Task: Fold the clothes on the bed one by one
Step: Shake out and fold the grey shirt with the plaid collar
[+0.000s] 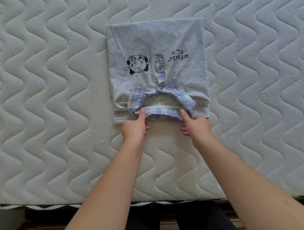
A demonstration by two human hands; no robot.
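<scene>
Shirt, pale grey with a plaid collar and a cartoon print, lies already folded into a neat rectangle near the middle of the quilted mattress, collar end toward the person. Both hands work at that near edge: the left hand pinches the collar band at its left side, thumb on top and fingers tucked under, while the right hand pinches it the same way at the right. The step looks like squaring up the collar on the finished fold. To do it well, the two hands should pull evenly and gently outward so the band lies straight along the near edge, then press the collar points flat without dragging the layers beneath, since the lower layer already peeks out a little below the upper one. Letting go with both hands together should keep the rectangle from skewing on the mattress.
</scene>
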